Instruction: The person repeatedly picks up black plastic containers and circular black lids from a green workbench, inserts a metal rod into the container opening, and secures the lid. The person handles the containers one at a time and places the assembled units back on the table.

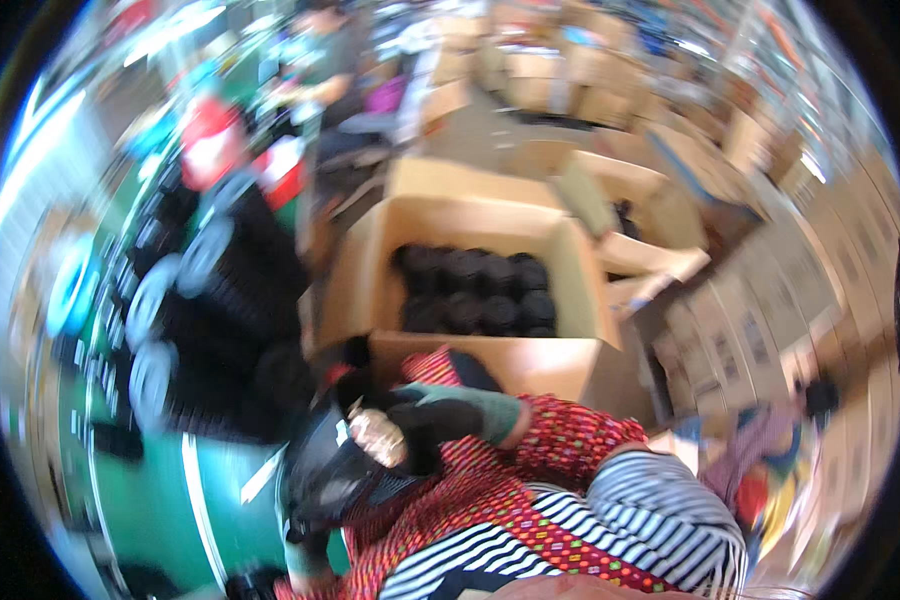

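My right hand (425, 430), in a dark glove with a grey-green cuff, reaches across my body to the left. It is beside a shiny tan patch (378, 437) that I cannot identify. Below it, my left hand (310, 510) is dark and blurred, close against a black object (355, 475). Motion smears the fingers of both hands, so their grip does not show. Just beyond them stands an open cardboard box (480, 365) with rows of black round pieces (480, 290) inside. Left of my hands lie long stacks of black round pieces (235, 385) with greyish ends.
A green work surface (140, 500) runs along the left. Behind the open box is a second open carton (660, 205) with something dark inside. Stacked cartons (760, 310) line the right. Another person (325, 75) stands at the far left, near red-and-white items (210, 145).
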Available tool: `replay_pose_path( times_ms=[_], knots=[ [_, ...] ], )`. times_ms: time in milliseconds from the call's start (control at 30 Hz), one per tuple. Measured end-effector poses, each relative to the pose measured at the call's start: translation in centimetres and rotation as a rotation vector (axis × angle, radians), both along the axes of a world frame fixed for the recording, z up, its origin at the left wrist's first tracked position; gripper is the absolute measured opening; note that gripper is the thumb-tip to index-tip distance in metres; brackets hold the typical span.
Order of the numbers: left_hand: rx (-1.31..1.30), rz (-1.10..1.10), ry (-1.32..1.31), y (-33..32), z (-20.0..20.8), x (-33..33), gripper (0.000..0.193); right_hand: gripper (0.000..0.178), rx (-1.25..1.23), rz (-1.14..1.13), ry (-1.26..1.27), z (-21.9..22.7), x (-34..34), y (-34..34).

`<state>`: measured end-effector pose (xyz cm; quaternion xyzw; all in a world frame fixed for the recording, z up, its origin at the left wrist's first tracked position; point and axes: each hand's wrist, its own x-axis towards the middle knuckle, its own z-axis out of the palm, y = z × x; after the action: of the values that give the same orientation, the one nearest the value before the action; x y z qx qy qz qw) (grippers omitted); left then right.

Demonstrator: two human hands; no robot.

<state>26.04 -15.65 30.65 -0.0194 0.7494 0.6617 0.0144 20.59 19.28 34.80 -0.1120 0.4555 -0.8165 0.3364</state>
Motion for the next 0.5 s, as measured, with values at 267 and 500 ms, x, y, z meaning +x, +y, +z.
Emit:
replay_pose_path(
  times_ms=[267, 500],
  knots=[
    [0.368, -0.211, -0.038, 0.1, -4.5, 5.6, 0.1, 0.066, 0.214, 0.341, -0.098, 3.3, -0.5, -7.1],
    [0.094, -0.094, 0.091, 0.8, -2.9, 6.9, 0.087, 0.067, 0.836, 0.145, 0.834, -2.5, -8.5, -10.7]
  ],
)
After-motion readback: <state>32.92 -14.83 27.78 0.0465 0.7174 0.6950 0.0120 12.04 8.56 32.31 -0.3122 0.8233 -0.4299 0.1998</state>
